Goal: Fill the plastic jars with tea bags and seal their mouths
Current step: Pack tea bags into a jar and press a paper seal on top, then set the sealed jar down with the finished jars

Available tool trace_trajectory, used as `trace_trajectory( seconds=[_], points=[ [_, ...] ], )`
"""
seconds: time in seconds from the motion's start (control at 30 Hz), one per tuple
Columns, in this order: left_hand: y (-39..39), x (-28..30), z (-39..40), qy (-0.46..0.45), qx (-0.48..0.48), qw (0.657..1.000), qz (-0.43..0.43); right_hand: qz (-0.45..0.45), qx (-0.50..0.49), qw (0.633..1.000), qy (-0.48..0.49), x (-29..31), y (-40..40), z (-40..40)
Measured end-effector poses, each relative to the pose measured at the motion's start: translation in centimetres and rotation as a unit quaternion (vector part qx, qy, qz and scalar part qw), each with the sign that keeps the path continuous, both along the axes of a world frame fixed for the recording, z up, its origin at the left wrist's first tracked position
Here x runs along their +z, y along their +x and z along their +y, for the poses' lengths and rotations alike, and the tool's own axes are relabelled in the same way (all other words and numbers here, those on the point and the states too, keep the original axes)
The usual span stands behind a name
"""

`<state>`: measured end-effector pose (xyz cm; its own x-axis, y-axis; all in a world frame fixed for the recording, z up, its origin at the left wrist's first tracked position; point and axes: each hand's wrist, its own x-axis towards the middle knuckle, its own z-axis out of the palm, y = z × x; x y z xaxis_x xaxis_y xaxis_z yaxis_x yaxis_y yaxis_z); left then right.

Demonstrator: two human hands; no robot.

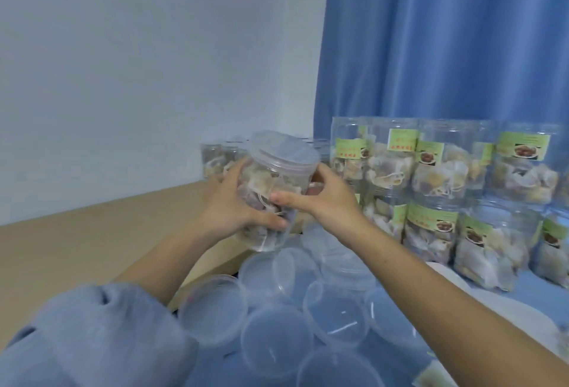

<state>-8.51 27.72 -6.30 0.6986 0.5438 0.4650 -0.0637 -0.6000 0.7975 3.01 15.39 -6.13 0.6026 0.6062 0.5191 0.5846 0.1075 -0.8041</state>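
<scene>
— From the head view, what do we hold?
— Our left hand [229, 205] wraps the plastic jar [271, 192], full of tea bags [261, 189], tilted, lid [284, 152] on. Our right hand [323, 198] pinches its right side.
— And around our grip?
— Loose lids [274, 328] below; labelled filled jars [437, 189] stacked right.

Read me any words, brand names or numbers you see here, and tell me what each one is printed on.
No text here can be read.
Green labels on the stacked jars: red lettering above a brown food picture, too blurred to read.
Jar in hand, gripped by the left hand and the right hand: no label visible.
Loose clear lids: no print visible.
</scene>
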Motion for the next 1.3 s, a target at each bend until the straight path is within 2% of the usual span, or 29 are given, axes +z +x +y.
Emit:
trace_trajectory(
  seconds=[0.17, 0.27, 0.43, 0.57, 0.67, 0.77, 0.93, 1.07, 1.3],
  points=[
    [-1.9, -2.1, 5.7, -0.064, -0.033, 0.997, 0.042, -0.078, 0.006, 0.997, -0.024, -1.6, -1.6, 6.5],
    [-1.7, -3.6, 7.8, -0.092, 0.040, 0.992, 0.078, -0.067, 0.006, 0.997, -0.047, -2.7, -1.3, 9.2],
    [-0.1, -5.7, 10.8, -0.050, 0.140, 0.977, 0.151, -0.015, 0.034, 0.994, -0.102, -4.7, 0.4, 13.1],
    [1.2, -7.0, 13.2, -0.039, 0.186, 0.974, 0.126, -0.019, 0.056, 0.978, -0.199, -4.7, 2.1, 17.0],
    [1.5, -7.4, 14.9, -0.085, 0.141, 0.981, 0.106, -0.007, 0.120, 0.950, -0.287, -4.8, 2.8, 19.7],
    [1.6, -7.3, 15.7, -0.105, 0.141, 0.979, 0.107, 0.003, 0.137, 0.950, -0.280, -5.3, 3.0, 20.8],
    [2.2, -6.2, 14.1, -0.110, 0.156, 0.977, 0.098, 0.003, 0.130, 0.951, -0.281, -4.8, 3.4, 19.2],
    [3.5, -4.7, 10.2, -0.061, 0.115, 0.985, 0.109, 0.000, 0.116, 0.960, -0.256, -3.4, 3.1, 16.0],
    [7.8, -2.1, 0.0, -0.048, 0.054, 0.997, 0.035, -0.017, 0.026, 0.984, -0.175, -0.4, 3.4, 5.9]
  ],
)
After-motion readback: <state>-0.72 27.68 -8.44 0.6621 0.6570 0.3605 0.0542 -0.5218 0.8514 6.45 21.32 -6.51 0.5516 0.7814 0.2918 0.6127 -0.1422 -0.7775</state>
